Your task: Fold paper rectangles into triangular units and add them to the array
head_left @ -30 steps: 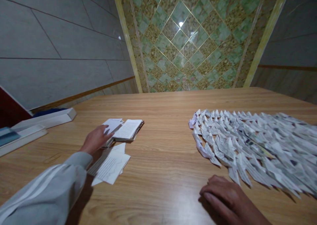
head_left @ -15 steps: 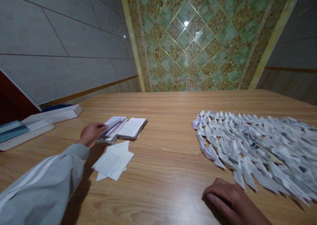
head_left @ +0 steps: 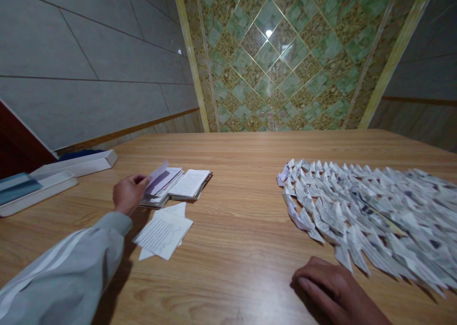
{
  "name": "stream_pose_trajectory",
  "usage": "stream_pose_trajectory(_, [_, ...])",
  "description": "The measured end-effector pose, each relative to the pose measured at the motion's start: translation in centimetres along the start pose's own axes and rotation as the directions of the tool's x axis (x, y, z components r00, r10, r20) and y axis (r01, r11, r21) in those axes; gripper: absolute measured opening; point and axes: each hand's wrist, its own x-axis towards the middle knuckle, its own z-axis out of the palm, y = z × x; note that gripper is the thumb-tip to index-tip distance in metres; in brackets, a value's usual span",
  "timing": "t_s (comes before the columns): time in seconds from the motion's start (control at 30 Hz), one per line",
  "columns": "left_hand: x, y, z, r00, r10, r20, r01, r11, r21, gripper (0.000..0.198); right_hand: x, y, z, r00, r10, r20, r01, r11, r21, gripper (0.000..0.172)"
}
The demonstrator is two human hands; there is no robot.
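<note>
My left hand (head_left: 131,191) pinches the edge of a purplish sheet of paper (head_left: 157,179), which is lifted at a slant over the left paper stack (head_left: 170,182). Right beside that stack lies a second stack of printed paper (head_left: 191,183). Nearer to me are a few loose paper squares (head_left: 164,234), overlapping, with printed lines on the top one. My right hand (head_left: 326,284) rests on the table with its fingers curled under; whether anything is inside them is hidden. It lies just left of the near edge of many folded paper pieces (head_left: 357,206).
The folded pieces stand in rows across the right of the wooden table (head_left: 235,229). At the far left are a long white box (head_left: 89,164) and a shallow white tray (head_left: 60,187) with a blue-green item (head_left: 19,189) in it. A tiled wall (head_left: 267,77) rises behind the table.
My left hand has drawn back slightly to the left and raised the purplish sheet from the stack, tilting it up. My right hand has stayed in place.
</note>
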Motion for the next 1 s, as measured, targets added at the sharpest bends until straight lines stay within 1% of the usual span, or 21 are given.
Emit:
stream_pose_trajectory(0.1, [-1.5, 3.0, 0.0, 0.996, 0.084, -0.024, -0.086, 0.987, -0.136, 0.016, -0.1, 0.2, -0.2, 0.999, 0.020, 0.036, -0.022, 0.998, 0.063, 0.033])
stream_pose_trajectory(0.17, [-3.3, 5.4, 0.5, 0.988, 0.151, 0.022, -0.140, 0.956, -0.256, 0.020, -0.2, 0.4, -0.2, 0.998, 0.067, -0.012, -0.065, 0.991, 0.118, 0.030])
stream_pose_trajectory(0.23, [-6.1, 8.0, 1.2, 0.973, 0.219, 0.078, -0.175, 0.911, -0.373, 0.027, -0.3, 0.5, 0.0, 0.987, 0.151, -0.048, -0.138, 0.969, 0.204, 0.028])
stream_pose_trajectory(0.27, [-7.8, 9.3, 1.5, 0.960, 0.255, 0.113, -0.186, 0.889, -0.418, 0.028, -0.3, 0.5, 0.1, 0.979, 0.197, -0.054, -0.177, 0.950, 0.257, 0.033])
stream_pose_trajectory(0.33, [-11.6, 11.8, 2.0, 0.924, 0.333, 0.188, -0.198, 0.837, -0.510, 0.023, -0.4, 0.3, 0.3, 0.963, 0.261, -0.063, -0.219, 0.901, 0.374, 0.051])
stream_pose_trajectory(0.37, [-13.6, 12.9, 2.1, 0.880, 0.414, 0.235, -0.202, 0.771, -0.604, 0.015, -0.5, 0.1, 0.3, 0.963, 0.262, -0.067, -0.214, 0.888, 0.408, 0.062])
stream_pose_trajectory(0.4, [-15.5, 13.8, 2.3, 0.821, 0.498, 0.279, -0.190, 0.700, -0.689, 0.007, -0.5, 0.0, 0.3, 0.963, 0.257, -0.077, -0.203, 0.886, 0.418, 0.072])
stream_pose_trajectory(0.43, [-17.2, 14.6, 2.5, 0.737, 0.590, 0.329, -0.170, 0.633, -0.755, 0.004, -0.6, -0.2, 0.3, 0.963, 0.249, -0.098, -0.189, 0.892, 0.410, 0.080])
stream_pose_trajectory(0.47, [-18.7, 15.1, 2.8, 0.661, 0.652, 0.371, -0.137, 0.591, -0.795, 0.010, -0.6, -0.3, 0.2, 0.963, 0.238, -0.122, -0.173, 0.901, 0.397, 0.085])
stream_pose_trajectory(0.53, [-21.0, 15.6, 3.6, 0.517, 0.774, 0.366, -0.154, 0.505, -0.849, 0.018, -0.5, -0.4, -0.1, 0.962, 0.196, -0.193, -0.117, 0.927, 0.356, 0.086])
stream_pose_trajectory(0.57, [-21.7, 15.5, 4.1, 0.440, 0.828, 0.349, -0.204, 0.470, -0.859, 0.018, -0.5, -0.3, -0.2, 0.962, 0.161, -0.220, -0.084, 0.942, 0.325, 0.078])
stream_pose_trajectory(0.6, [-22.2, 15.3, 4.6, 0.392, 0.855, 0.340, -0.259, 0.458, -0.851, 0.019, -0.5, -0.3, -0.4, 0.970, 0.078, -0.229, -0.011, 0.960, 0.279, 0.060])
stream_pose_trajectory(0.63, [-22.6, 15.0, 5.1, 0.356, 0.871, 0.338, -0.331, 0.456, -0.826, 0.019, -0.4, -0.2, -0.5, 0.975, -0.055, -0.215, 0.103, 0.970, 0.221, 0.038])
stream_pose_trajectory(0.67, [-22.8, 14.7, 5.6, 0.339, 0.882, 0.328, -0.423, 0.454, -0.784, 0.020, -0.3, -0.1, -0.6, 0.967, -0.155, -0.204, 0.189, 0.969, 0.159, 0.022])
stream_pose_trajectory(0.7, [-23.0, 14.3, 6.0, 0.328, 0.884, 0.334, -0.513, 0.464, -0.722, 0.024, -0.2, 0.0, -0.7, 0.950, -0.236, -0.206, 0.260, 0.961, 0.095, 0.017])
stream_pose_trajectory(0.73, [-23.2, 14.0, 6.2, 0.317, 0.890, 0.328, -0.596, 0.456, -0.661, 0.026, -0.1, 0.0, -0.7, 0.939, -0.285, -0.194, 0.299, 0.953, 0.046, 0.017])
stream_pose_trajectory(0.8, [-23.7, 13.7, 6.2, 0.242, 0.915, 0.323, -0.697, 0.395, -0.599, 0.029, 0.1, 0.0, -0.6, 0.937, -0.313, -0.158, 0.313, 0.949, -0.024, 0.017])
stream_pose_trajectory(0.83, [-24.1, 13.6, 6.0, 0.204, 0.926, 0.317, -0.721, 0.361, -0.591, 0.029, 0.2, 0.0, -0.6, 0.943, -0.305, -0.130, 0.302, 0.952, -0.046, 0.016])
stream_pose_trajectory(0.87, [-24.4, 13.6, 5.8, 0.183, 0.925, 0.333, -0.731, 0.354, -0.583, 0.027, 0.2, 0.0, -0.5, 0.952, -0.291, -0.100, 0.286, 0.956, -0.063, 0.015])
stream_pose_trajectory(0.9, [-24.8, 13.6, 5.6, 0.195, 0.917, 0.348, -0.751, 0.368, -0.549, 0.027, 0.3, 0.0, -0.4, 0.960, -0.271, -0.072, 0.266, 0.961, -0.077, 0.015])
stream_pose_trajectory(1.0, [-25.7, 13.4, 5.3, 0.267, 0.894, 0.360, -0.790, 0.417, -0.449, 0.035, 0.2, 0.0, -0.2, 0.974, -0.224, -0.036, 0.220, 0.970, -0.105, 0.012])
